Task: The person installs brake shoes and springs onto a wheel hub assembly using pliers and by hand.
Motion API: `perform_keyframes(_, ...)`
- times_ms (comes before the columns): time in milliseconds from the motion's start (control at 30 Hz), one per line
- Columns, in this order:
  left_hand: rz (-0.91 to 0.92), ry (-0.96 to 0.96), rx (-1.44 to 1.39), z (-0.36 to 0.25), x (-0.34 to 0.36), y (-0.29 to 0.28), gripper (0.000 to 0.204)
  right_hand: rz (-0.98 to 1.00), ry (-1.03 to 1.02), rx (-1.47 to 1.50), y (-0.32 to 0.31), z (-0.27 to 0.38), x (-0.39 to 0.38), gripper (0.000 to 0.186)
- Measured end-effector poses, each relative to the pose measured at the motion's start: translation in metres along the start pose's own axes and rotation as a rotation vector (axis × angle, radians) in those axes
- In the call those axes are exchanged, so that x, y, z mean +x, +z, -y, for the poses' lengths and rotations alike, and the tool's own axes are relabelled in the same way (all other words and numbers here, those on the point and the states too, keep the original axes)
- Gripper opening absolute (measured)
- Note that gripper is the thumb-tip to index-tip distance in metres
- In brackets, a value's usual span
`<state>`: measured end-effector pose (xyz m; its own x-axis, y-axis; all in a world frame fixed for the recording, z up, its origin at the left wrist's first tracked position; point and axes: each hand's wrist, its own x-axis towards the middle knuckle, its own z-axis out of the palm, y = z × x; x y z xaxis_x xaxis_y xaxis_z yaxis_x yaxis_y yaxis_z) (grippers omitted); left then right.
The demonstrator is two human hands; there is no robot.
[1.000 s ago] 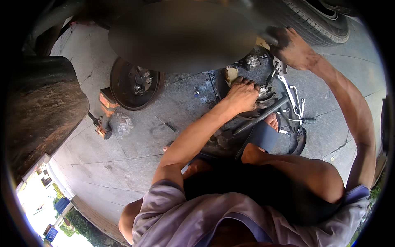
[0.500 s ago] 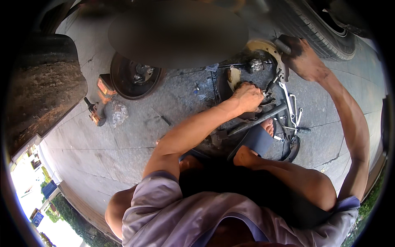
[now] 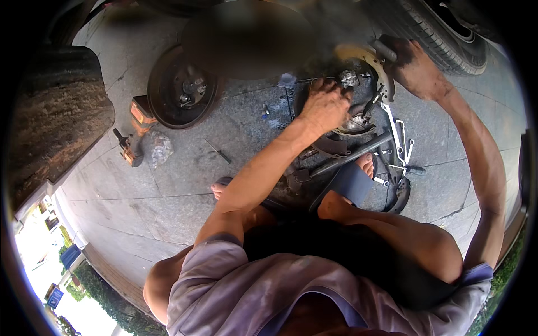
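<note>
My left hand (image 3: 328, 106) hangs over the brake assembly, fingers loosely bent and apart, their tips near the dark hub parts; what lies beneath them is partly hidden. My right hand (image 3: 414, 73) is closed round a short grey cylinder (image 3: 385, 49), beside a curved brake shoe (image 3: 382, 73) with a tan upper part. A metallic hub piece (image 3: 347, 77) sits just right of my left hand's fingertips. Below, another dark curved shoe (image 3: 330, 147) lies near a long grey bar (image 3: 350, 157). White-looking wrenches (image 3: 399, 145) and a screwdriver (image 3: 414, 169) lie to the right.
A brake drum (image 3: 168, 115), cordless power tool (image 3: 134, 154), plastic bag (image 3: 161, 148) and thin tool (image 3: 218, 151) lie left on the stone floor (image 3: 134, 213). Rusty panel (image 3: 61, 117) at left, tyre (image 3: 426, 39) at upper right, blurred patch at top. My sandalled feet (image 3: 350, 185) are below.
My left hand has risen from the lower parts toward the upper middle, its fingers loosening. My right hand has shifted slightly right and down since a second ago, still round the cylinder.
</note>
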<state>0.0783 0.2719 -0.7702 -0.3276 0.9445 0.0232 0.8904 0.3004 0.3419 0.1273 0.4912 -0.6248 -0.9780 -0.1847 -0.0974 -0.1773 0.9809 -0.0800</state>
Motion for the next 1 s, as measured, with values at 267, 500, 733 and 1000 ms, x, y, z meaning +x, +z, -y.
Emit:
perform_keyframes(267, 0.174, -0.373, -0.550, 0.067, 0.014, -0.033, 0.053, 0.048, 0.123, 0.129, -0.011, 0.012, 0.005, 0.026)
perform_keyframes(500, 0.347, -0.313, -0.476, 0.052, 0.033, -0.034, 0.051, 0.033, 0.106, 0.103, -0.005, -0.004, -0.008, 0.032)
perform_keyframes(733, 0.241, -0.401, -0.533, 0.047, 0.027, -0.028, 0.047, 0.037, 0.196, 0.080, -0.013, 0.008, 0.001, 0.031)
perform_keyframes(1000, -0.067, -0.701, -0.947, 0.023, 0.024, -0.028, 0.036, 0.034, 0.219, 0.149, -0.013, 0.012, 0.006, 0.034)
